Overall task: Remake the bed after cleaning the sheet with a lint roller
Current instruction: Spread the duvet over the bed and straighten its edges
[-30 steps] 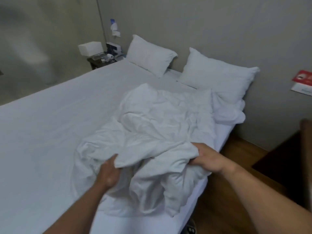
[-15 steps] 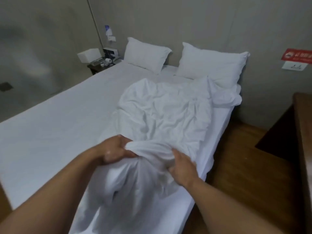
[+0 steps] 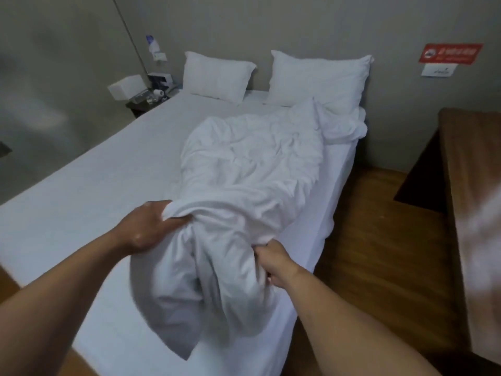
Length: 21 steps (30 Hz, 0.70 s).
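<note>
While both hands, left hand (image 3: 147, 229) and right hand (image 3: 273, 263), clutched the bunched duvet (image 3: 244, 180), spreading evenly across the sheet (image 3: 81, 185) seemed wisest.

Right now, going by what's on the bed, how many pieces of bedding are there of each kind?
Pillows propped at the wall: 2 (left pillow, right pillow)
Crumpled duvet: 1
Fitted sheet: 1
Total: 4

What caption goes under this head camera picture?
Both hands, left and right, grip a crumpled white duvet on a bed with two pillows.
</note>
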{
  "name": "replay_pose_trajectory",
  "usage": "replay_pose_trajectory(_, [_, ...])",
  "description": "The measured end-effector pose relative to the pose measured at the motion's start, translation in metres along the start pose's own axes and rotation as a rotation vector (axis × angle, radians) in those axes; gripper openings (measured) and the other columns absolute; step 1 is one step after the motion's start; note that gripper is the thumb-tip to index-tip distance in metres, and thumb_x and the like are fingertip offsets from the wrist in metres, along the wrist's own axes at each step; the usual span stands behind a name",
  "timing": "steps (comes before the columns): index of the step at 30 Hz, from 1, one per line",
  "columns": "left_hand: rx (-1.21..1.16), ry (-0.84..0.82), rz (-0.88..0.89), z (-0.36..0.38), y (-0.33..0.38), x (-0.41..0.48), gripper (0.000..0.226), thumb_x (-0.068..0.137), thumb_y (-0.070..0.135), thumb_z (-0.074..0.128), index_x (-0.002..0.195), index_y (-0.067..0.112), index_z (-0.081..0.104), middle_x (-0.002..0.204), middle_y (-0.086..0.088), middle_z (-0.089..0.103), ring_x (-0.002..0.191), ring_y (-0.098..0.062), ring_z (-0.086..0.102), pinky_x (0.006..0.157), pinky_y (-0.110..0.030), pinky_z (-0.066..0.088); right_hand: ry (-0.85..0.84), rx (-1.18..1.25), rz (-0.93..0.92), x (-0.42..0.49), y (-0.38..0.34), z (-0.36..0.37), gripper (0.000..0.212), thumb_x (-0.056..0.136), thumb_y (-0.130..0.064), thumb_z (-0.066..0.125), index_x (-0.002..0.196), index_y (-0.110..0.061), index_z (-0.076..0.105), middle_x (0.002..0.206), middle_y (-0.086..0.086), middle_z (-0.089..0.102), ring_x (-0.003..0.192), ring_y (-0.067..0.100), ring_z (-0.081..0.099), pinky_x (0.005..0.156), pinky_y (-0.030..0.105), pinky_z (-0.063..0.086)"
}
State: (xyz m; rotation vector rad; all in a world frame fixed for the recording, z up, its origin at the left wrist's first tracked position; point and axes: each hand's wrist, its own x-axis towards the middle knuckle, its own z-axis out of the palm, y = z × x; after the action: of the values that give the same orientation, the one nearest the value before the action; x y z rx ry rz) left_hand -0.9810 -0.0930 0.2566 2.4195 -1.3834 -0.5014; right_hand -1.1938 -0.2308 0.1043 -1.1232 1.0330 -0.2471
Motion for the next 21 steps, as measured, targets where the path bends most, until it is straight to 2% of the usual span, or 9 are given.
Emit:
replay_pose_trajectory(2, [0.236,0.04,0.043,-0.017,-0.025,0.002,0.063,0.065,0.087,0.046,0.091,0.032,0.063,0.094,0.005,0.071,0.09,-0.025,0.067,0.077,-0.035,0.046,0.098,-0.333,-0.086,-0.032,-0.014,-0.017,0.035,0.075,-0.033,0.064,0.107,-0.018,0.065,0.102,-0.001,0.071,0.096,0.022,0.067,0.09,0.041,0.056])
replay_pose_trajectory(4, [0.346,-0.027,0.06,-0.027,-0.053,0.0,0.074,0.057,0.089,0.061,0.103,0.031,0.068,0.103,0.002,0.074,0.1,-0.027,0.068,0.081,-0.031,0.046,0.189,-0.745,-0.115,-0.083,-0.023,-0.024,0.032,0.083,-0.035,0.055,0.112,-0.021,0.053,0.104,-0.003,0.064,0.099,0.023,0.062,0.086,0.036,0.052])
replay_pose_trajectory(7, [0.362,-0.266,0.055,-0.025,-0.088,-0.008,0.068,0.053,0.092,0.064,0.098,0.041,0.07,0.096,0.02,0.073,0.095,-0.006,0.067,0.083,-0.02,0.048,0.316,-1.098,-0.084,-0.149,-0.009,0.001,0.035,0.091,-0.024,0.04,0.125,-0.03,0.038,0.11,0.001,0.061,0.104,0.026,0.061,0.085,0.034,0.045])
replay_pose_trajectory(9, [0.405,-0.344,0.069,-0.013,-0.117,-0.017,0.062,0.061,0.088,0.063,0.102,0.043,0.068,0.105,0.019,0.072,0.099,-0.005,0.066,0.085,-0.018,0.046,0.303,-1.152,-0.036,-0.159,0.021,0.05,0.05,0.094,-0.021,0.036,0.144,-0.026,0.032,0.124,0.007,0.059,0.114,0.029,0.059,0.091,0.037,0.044])
replay_pose_trajectory(11, [0.451,-0.384,0.081,0.011,-0.15,-0.025,0.066,0.07,0.082,0.062,0.118,0.037,0.066,0.12,0.012,0.069,0.111,-0.011,0.063,0.089,-0.018,0.045,0.203,-1.204,0.032,-0.137,0.067,0.093,0.048,0.095,-0.019,0.034,0.142,-0.017,0.038,0.127,0.01,0.058,0.115,0.03,0.059,0.095,0.039,0.044])
replay_pose_trajectory(14, [0.445,-0.481,0.192,0.038,-0.193,-0.048,0.073,0.069,0.088,0.05,0.116,0.035,0.067,0.121,0.01,0.069,0.113,-0.014,0.063,0.092,-0.022,0.046,0.157,-1.192,0.152,-0.119,0.128,0.138,0.04,0.095,-0.015,0.035,0.133,-0.012,0.049,0.131,0.012,0.056,0.115,0.029,0.058,0.095,0.035,0.046])
replay_pose_trajectory(17, [0.404,-0.489,0.277,0.04,-0.21,-0.062,0.063,0.075,0.08,0.054,0.116,0.033,0.067,0.122,0.008,0.068,0.114,-0.016,0.062,0.093,-0.024,0.046,0.184,-1.185,0.224,-0.131,0.155,0.155,0.051,0.092,-0.016,0.043,0.143,-0.015,0.04,0.139,0.014,0.052,0.119,0.029,0.056,0.09,0.031,0.047])
replay_pose_trajectory(19, [0.359,-0.495,0.351,0.036,-0.207,-0.063,0.066,0.072,0.079,0.054,0.115,0.032,0.067,0.122,0.008,0.068,0.114,-0.016,0.062,0.094,-0.026,0.047,0.194,-1.121,0.138,-0.145,0.154,0.177,0.08,0.084,-0.034,0.058,0.154,-0.025,0.021,0.153,0.013,0.034,0.135,0.03,0.043,0.101,0.033,0.043])
replay_pose_trajectory(21, [0.306,-0.465,0.45,0.037,-0.187,-0.068,0.056,0.076,0.067,0.061,0.116,0.028,0.066,0.123,0.004,0.068,0.115,-0.019,0.062,0.092,-0.026,0.047,0.134,-0.911,-0.121,-0.158,0.133,0.218,0.118,0.064,-0.062,0.07,0.156,-0.04,0.0,0.162,-0.006,0.008,0.15,0.014,0.01,0.118,0.032,0.024])
